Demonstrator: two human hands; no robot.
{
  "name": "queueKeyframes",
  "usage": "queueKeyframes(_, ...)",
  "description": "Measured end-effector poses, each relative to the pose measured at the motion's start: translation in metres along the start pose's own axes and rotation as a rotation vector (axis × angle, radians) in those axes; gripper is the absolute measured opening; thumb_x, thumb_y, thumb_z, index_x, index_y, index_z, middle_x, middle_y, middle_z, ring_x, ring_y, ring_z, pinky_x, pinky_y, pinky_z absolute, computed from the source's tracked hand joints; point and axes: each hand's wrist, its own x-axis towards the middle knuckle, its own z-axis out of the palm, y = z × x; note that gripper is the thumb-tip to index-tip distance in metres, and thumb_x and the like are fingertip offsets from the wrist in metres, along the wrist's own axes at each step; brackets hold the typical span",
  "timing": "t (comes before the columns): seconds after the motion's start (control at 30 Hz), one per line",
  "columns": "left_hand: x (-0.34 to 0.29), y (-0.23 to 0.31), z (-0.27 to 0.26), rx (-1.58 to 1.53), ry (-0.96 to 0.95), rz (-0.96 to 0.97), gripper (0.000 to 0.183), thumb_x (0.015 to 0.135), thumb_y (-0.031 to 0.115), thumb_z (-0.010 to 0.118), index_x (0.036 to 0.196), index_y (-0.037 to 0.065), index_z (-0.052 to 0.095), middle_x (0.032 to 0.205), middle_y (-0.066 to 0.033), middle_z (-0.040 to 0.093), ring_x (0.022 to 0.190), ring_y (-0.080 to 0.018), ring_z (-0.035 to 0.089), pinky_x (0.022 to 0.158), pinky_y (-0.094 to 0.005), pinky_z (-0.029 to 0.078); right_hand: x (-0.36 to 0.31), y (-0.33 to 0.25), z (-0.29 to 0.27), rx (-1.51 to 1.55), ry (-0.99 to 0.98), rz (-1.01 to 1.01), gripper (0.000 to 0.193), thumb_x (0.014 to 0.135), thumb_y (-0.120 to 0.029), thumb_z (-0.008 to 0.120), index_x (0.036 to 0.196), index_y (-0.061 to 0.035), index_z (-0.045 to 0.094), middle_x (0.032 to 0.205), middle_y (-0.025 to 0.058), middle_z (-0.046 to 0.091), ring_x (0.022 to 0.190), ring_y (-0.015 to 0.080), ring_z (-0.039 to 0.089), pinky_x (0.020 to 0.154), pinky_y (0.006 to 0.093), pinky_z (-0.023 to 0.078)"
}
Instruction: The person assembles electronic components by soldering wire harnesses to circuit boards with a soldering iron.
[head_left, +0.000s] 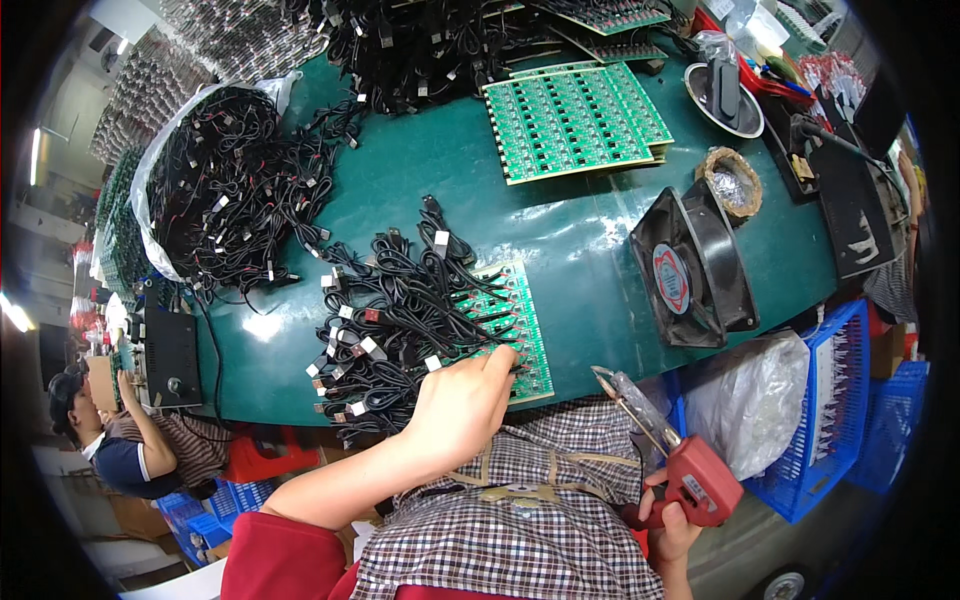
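My left hand [462, 402] rests over the near part of a green circuit board panel [535, 345], fingertips pinched together at its surface. What they pinch, if anything, is hidden. Black USB cables [395, 290] in tied coils lie along the panel's left side, their wire ends reaching onto it. My right hand [672, 530] grips a red soldering gun [703, 482] by its handle, below the table's front edge. The gun's metal tip [598, 371] points up and left, to the right of the panel and apart from it.
A black fan [690, 270] stands on the right of the green table [570, 235]. Stacked circuit panels [565, 125] lie farther back. A bag of cables [235, 180] sits at left. Blue crates [815, 420] are at right, and another person [140, 440] is at far left.
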Motion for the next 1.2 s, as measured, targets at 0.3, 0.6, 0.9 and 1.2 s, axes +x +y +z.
queueKeyframes(0.3,0.013,-0.006,-0.005,-0.043,-0.068,0.037,0.01,0.081,0.015,0.063,0.087,0.007,0.06,0.075,-0.0061,0.057,0.063,-0.0253,0.061,0.051,-0.0368,0.047,0.007,0.001,0.005,-0.032,-0.025,0.111,0.064,0.077,-0.023,0.073,0.125,0.0052,0.042,0.102,0.0256,0.059,0.06,0.0211,0.056,0.053,0.0309,0.047)
queueKeyframes(0.6,0.012,-0.002,0.009,-0.087,0.038,-0.074,0.007,0.075,0.011,0.066,0.08,0.009,0.061,0.071,-0.0038,0.056,0.057,-0.0228,0.06,0.047,-0.0345,0.046,0.015,-0.004,0.018,-0.156,-0.132,0.219,0.063,0.079,-0.03,0.071,0.122,0.0066,0.044,0.103,0.0225,0.06,0.06,0.0197,0.057,0.05,0.0287,0.045)
queueKeyframes(0.9,0.012,-0.012,0.01,-0.209,0.034,-0.006,0.009,0.073,0.006,0.066,0.08,0.005,0.061,0.071,-0.0058,0.06,0.064,-0.0237,0.062,0.051,-0.0347,0.048,0.02,-0.002,0.016,-0.275,-0.253,0.229,0.064,0.079,-0.029,0.072,0.124,0.0058,0.044,0.105,0.0215,0.06,0.061,0.0199,0.057,0.054,0.0305,0.047)
queueKeyframes(1.2,0.014,-0.017,0.008,-0.303,-0.013,0.028,0.01,0.072,0.003,0.066,0.081,0.002,0.06,0.073,-0.009,0.06,0.07,-0.026,0.062,0.059,-0.0355,0.05,0.017,0.003,0.007,-0.343,-0.29,0.205,0.066,0.079,-0.026,0.072,0.127,0.006,0.041,0.107,0.0219,0.06,0.063,0.0199,0.056,0.056,0.0306,0.047)
